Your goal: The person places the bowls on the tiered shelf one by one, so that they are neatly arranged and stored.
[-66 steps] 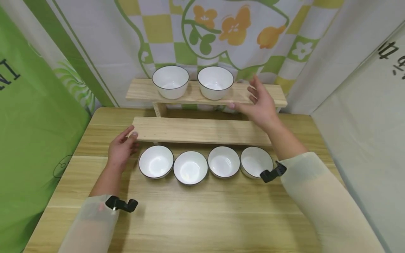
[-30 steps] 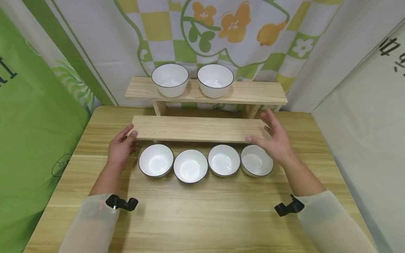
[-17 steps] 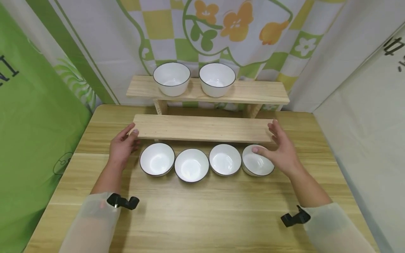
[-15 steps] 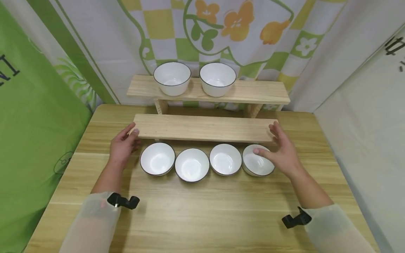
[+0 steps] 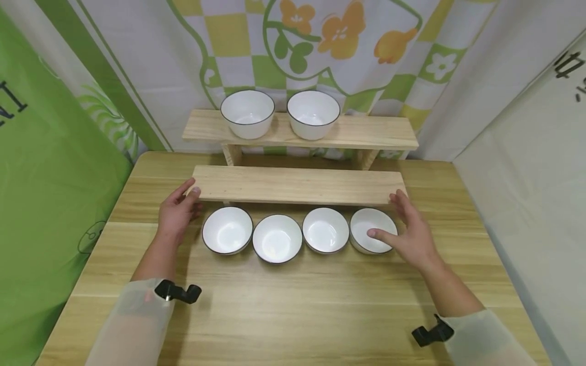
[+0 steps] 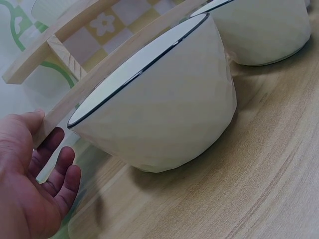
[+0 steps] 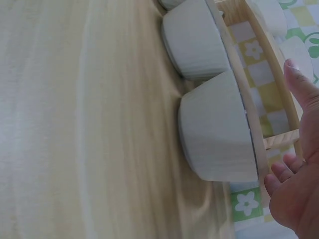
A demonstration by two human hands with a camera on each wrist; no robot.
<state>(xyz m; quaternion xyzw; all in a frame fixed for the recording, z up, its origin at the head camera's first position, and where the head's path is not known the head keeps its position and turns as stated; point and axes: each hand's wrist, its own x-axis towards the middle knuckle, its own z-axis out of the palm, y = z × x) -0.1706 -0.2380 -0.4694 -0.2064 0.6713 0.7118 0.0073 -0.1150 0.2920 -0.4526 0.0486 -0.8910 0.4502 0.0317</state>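
Observation:
My left hand [image 5: 176, 211] holds the left end of the lower wooden shelf [image 5: 297, 185]. In the left wrist view its thumb lies against the board's end, fingers curled below. My right hand [image 5: 414, 236] is spread near that shelf's right front corner, holding nothing. Its thumb is over the rightmost front bowl [image 5: 366, 223]; whether it touches is unclear. This white, dark-rimmed bowl stands in a front row with a left bowl [image 5: 227, 231], a second bowl [image 5: 277, 239] and a third bowl [image 5: 325, 231]. Two like bowls, one left [image 5: 247, 114] and one right [image 5: 313, 115], stand on the upper shelf [image 5: 375, 131].
The wooden table [image 5: 293, 315] carries the two-level stand, whose upper shelf rests on wooden supports. A patterned curtain [image 5: 229, 35] hangs close behind. Green fabric [image 5: 50, 152] borders the left side and a white sheet [image 5: 526, 137] the right.
My right hand has come down from the upper shelf's right part to beside the lower shelf's right end, above the rightmost front bowl. My left hand and the bowls have stayed put.

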